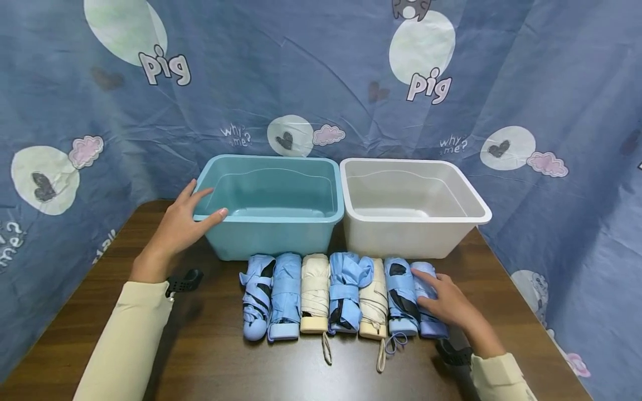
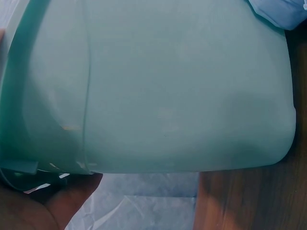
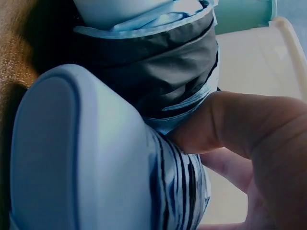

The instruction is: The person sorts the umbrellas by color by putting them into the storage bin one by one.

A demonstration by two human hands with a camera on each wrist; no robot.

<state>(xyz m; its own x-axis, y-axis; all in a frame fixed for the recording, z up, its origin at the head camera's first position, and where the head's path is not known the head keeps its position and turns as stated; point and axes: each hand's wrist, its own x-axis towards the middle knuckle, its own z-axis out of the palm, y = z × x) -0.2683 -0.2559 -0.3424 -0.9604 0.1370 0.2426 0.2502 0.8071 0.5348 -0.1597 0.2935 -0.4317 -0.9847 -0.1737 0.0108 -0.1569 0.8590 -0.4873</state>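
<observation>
Several folded umbrellas lie side by side in a row in the head view. My right hand (image 1: pixel 448 301) is over the rightmost one, a periwinkle-blue folded umbrella (image 1: pixel 432 327). In the right wrist view its thumb presses into the gap beside that umbrella's striped wrap (image 3: pixel 180 184), with other fingers curled beyond. Next to it lies a light blue folded umbrella (image 1: pixel 401 284) showing black inner cloth. At the left, my left hand (image 1: pixel 181 225) rests on the near left corner of the teal bin (image 1: pixel 266 236), fingers spread along the rim; its thumb (image 2: pixel 74 201) shows in the left wrist view.
A white bin (image 1: pixel 401 236) stands right of the teal one, their rims close together. The row also holds cream umbrellas (image 1: pixel 315 287) with wrist loops and a blue one (image 1: pixel 345 289) with bunched cloth. A patterned blue curtain (image 1: pixel 321 72) hangs behind the wooden table (image 1: pixel 225 356).
</observation>
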